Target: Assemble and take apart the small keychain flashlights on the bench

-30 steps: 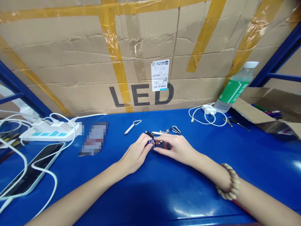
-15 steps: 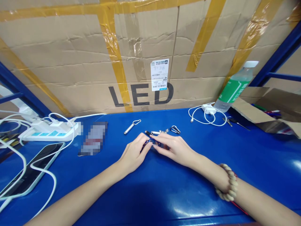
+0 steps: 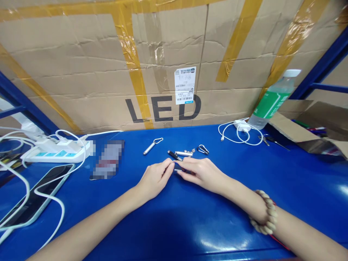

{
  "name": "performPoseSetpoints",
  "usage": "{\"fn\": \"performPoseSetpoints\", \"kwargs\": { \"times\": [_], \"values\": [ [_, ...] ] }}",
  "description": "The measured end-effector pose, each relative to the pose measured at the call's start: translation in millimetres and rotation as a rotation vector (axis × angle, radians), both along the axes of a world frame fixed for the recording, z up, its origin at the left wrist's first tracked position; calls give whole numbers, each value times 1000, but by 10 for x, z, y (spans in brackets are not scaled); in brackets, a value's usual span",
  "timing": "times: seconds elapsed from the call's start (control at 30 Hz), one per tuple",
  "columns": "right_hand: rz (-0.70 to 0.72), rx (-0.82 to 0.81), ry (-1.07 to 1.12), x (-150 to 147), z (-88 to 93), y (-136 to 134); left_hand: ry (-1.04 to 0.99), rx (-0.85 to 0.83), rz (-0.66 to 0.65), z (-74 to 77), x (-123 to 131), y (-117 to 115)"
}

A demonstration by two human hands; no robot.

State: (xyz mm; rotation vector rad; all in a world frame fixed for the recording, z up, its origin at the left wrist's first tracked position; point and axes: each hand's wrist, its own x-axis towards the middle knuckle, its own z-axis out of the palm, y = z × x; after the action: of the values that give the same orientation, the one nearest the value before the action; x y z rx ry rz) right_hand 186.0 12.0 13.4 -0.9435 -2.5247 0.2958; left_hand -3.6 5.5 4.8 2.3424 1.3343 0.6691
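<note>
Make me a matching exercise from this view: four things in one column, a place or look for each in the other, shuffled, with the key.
1. Bottle
2. Black tube
3. Bracelet
4. Phone with pale rim

A. Lying on the blue table, just beyond the left hand
B. Crossed by white cable
C. Wears a green label
D. Strung with beige beads

Pairs: 1-C, 2-A, 3-D, 4-B

We see a smooth, glossy desk (image 3: pixel 206 217), creased matt cardboard (image 3: pixel 95 79), shiny plastic tape (image 3: pixel 133 61), a clear plastic bottle (image 3: pixel 272 100), a shiny metal tube (image 3: pixel 183 154) and matt bracelet beads (image 3: pixel 270 214).
</note>
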Motion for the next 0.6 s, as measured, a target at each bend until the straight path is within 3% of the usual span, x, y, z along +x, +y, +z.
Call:
{"fn": "performPoseSetpoints", "kwargs": {
  "times": [0.33,0.6],
  "values": [
    [42,-18,-12,7,-7,3,80,13,-46,-14,-13,-1],
    [-8,90,13,-19,-29,-11,88,17,-65,-26,-21,3]
  ]
}}
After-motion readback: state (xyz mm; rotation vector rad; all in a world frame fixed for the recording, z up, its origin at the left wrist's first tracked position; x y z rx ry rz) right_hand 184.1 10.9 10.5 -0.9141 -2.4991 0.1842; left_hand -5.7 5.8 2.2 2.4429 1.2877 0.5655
